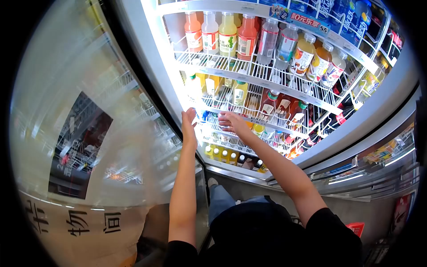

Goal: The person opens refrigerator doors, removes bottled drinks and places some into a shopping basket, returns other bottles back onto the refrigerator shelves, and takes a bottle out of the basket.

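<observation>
Both my arms reach into an open drinks cooler. My left hand point(189, 116) is raised beside the cooler's left inner wall, its fingers apart and nothing seen in them. My right hand point(230, 121) is at the front edge of a lower wire shelf point(253, 119), fingers spread and slightly curled, with nothing in it. A gap separates the two hands. Just above them, a yellow bottle point(239, 92) and a dark red bottle point(269, 106) stand on a shelf. Small yellow bottles point(216, 153) line the bottom.
The glass door point(133, 147) stands open at the left. On the upper shelf are pink, yellow and red bottles point(247, 39), and blue bottles point(351, 20) are above at the right. Another glass-fronted cooler point(356, 169) is at the right. A red object point(356, 228) lies low at the right.
</observation>
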A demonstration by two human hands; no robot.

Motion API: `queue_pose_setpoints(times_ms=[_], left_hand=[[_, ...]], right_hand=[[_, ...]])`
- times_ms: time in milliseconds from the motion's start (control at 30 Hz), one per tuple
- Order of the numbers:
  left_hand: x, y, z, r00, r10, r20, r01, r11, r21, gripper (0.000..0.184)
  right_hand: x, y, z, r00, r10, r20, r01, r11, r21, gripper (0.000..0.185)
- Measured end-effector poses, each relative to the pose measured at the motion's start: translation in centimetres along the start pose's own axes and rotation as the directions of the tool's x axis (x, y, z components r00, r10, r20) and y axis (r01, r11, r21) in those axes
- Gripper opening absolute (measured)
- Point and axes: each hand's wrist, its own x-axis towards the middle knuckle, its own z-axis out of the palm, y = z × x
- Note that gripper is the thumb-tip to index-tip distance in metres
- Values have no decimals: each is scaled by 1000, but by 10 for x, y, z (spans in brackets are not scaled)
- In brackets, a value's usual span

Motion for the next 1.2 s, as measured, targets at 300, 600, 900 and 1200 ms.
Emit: queue_pose_setpoints(times_ms=[300,600,900,1200], left_hand=[[95,-1,28,987,149,-65,-154,985,-81,66],[164,-21,30,993,116,-14,-114,930,-349,61],[188,-36,17,989,53,136,-14,961,-278,61],[188,-51,10,956,218,197,-141,928,-345,50]], right_hand=[[103,-2,9,995,-93,-40,83,976,-200,43],[194,5,29,961,-272,-52,249,929,-273,39],[260,44,24,965,-258,-46,207,857,-472,57],[247,56,32,898,-436,-61,405,872,-275,57]])
